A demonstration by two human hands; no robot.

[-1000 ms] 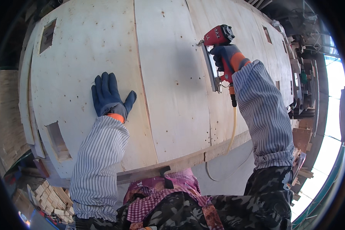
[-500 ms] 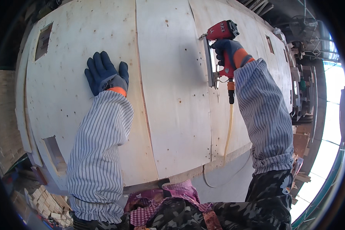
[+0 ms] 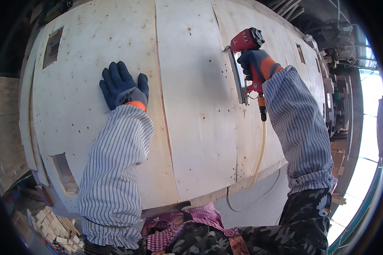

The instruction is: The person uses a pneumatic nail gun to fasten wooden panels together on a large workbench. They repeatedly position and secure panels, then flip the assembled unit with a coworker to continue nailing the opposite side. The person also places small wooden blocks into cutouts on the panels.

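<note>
Large pale plywood sheets (image 3: 191, 161) lie side by side in front of me, with seams between them and small dark marks scattered over the surface. My left hand (image 3: 124, 88), in a dark blue and grey glove with an orange cuff, rests flat on the left sheet, fingers spread. In my right hand (image 3: 256, 64), gloved alike, is a red nail gun (image 3: 245, 40), gripped by its handle. Its slim metal magazine (image 3: 238, 78) points toward me, over the seam right of the middle sheet. A yellowish air hose (image 3: 260, 148) hangs from the handle's base.
Rectangular cutouts (image 3: 52, 47) open through the wood at the left, another (image 3: 64, 172) nearer me, and one more (image 3: 300, 53) at the right. Cut wood blocks (image 3: 55, 225) are piled at the lower left. Stacked timber (image 3: 340, 102) stands along the right. The hose loops below the near edge.
The whole view has shifted slightly, so the sheets and both arms appear a little farther right and lower. The nail gun is tilted somewhat more. My left hand stays flat on the wood.
</note>
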